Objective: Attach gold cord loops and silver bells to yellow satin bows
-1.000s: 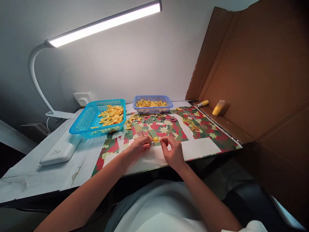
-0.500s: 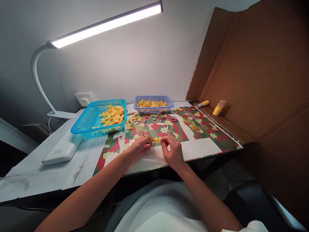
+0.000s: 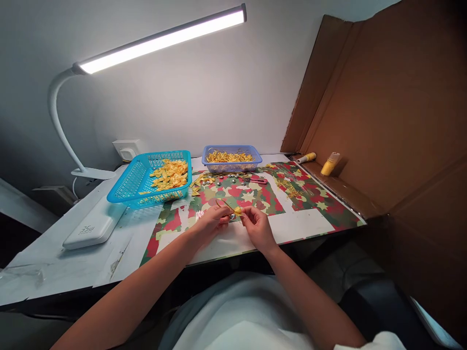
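Note:
Just above the front edge of the camouflage-patterned sheet, my two hands meet. My left hand is closed in a pinch on a thin gold cord, whose loose end curves up past the fingers. A small silver bell shows by its fingertips. Between the hands is a small yellow ribbon bow. Thumb and forefinger of my right hand pinch the bow's right side. How cord, bell and bow join is too small to make out.
A blue basket holds yellow bows; a purple-blue basket holds gold cord pieces. Several bells and a red-handled tool lie behind my hands. A power bank, lamp and cardboard wall surround them.
My right hand has moved slightly left, closer to my left hand. Its fingers now press more closely on the bow, and the cord's end leans lower.

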Action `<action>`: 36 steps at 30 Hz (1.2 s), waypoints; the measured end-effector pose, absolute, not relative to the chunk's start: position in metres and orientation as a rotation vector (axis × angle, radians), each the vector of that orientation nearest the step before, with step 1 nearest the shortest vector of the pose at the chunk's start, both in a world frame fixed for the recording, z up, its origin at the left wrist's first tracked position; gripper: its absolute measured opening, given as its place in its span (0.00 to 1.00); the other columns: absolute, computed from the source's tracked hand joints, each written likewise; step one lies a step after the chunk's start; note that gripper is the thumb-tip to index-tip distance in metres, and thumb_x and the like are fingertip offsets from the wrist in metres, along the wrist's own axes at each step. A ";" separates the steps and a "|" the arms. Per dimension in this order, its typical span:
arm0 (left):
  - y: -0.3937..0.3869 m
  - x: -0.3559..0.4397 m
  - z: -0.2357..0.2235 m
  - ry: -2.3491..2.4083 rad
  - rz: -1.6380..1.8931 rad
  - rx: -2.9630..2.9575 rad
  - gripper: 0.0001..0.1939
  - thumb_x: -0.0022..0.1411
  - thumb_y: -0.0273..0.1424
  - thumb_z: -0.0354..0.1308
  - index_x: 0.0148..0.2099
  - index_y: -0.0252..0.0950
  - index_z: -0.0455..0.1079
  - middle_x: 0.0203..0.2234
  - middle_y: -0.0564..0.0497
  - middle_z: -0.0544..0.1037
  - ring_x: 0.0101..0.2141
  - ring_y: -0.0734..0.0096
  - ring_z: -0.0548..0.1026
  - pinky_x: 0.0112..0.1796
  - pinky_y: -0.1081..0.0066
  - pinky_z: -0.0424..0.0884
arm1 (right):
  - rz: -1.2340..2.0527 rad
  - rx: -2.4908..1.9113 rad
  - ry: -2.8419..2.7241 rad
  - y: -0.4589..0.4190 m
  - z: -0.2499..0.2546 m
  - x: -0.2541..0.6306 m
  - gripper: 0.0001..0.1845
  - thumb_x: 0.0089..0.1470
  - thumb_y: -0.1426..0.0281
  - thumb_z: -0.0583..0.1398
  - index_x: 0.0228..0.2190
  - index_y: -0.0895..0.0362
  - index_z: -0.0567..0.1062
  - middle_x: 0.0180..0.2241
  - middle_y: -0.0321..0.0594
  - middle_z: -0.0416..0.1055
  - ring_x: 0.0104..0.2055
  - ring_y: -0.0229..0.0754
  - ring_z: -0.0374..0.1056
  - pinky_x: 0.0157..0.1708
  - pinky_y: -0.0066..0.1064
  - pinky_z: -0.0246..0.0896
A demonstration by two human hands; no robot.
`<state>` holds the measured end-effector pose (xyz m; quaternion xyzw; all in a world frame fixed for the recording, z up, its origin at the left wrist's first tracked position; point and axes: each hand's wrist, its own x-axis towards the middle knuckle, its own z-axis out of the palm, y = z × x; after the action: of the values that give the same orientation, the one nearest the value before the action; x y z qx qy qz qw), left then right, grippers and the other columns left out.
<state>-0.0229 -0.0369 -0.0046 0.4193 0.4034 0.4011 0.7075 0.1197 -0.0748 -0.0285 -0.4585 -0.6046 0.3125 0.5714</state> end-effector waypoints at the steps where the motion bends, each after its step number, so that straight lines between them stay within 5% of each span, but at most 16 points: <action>1: -0.036 -0.023 -0.006 0.893 0.892 0.933 0.12 0.41 0.31 0.62 0.21 0.35 0.60 0.11 0.63 0.54 0.14 0.86 0.49 0.17 0.79 0.48 | 0.763 -1.070 -1.408 -0.074 -0.029 0.119 0.10 0.53 0.63 0.56 0.28 0.57 0.71 0.22 0.35 0.67 0.22 0.35 0.62 0.22 0.26 0.59; 36: -0.040 -0.022 -0.003 0.923 0.969 0.960 0.13 0.39 0.31 0.61 0.20 0.36 0.58 0.14 0.61 0.57 0.16 0.85 0.50 0.18 0.78 0.46 | 0.350 -1.128 -1.580 -0.087 -0.011 0.126 0.07 0.53 0.73 0.55 0.27 0.56 0.72 0.24 0.37 0.70 0.26 0.39 0.63 0.29 0.30 0.58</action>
<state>-0.0215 -0.0395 -0.0027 0.4276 0.4109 0.4316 0.6797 0.1264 -0.0868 -0.0111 -0.4769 -0.6681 0.1478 0.5517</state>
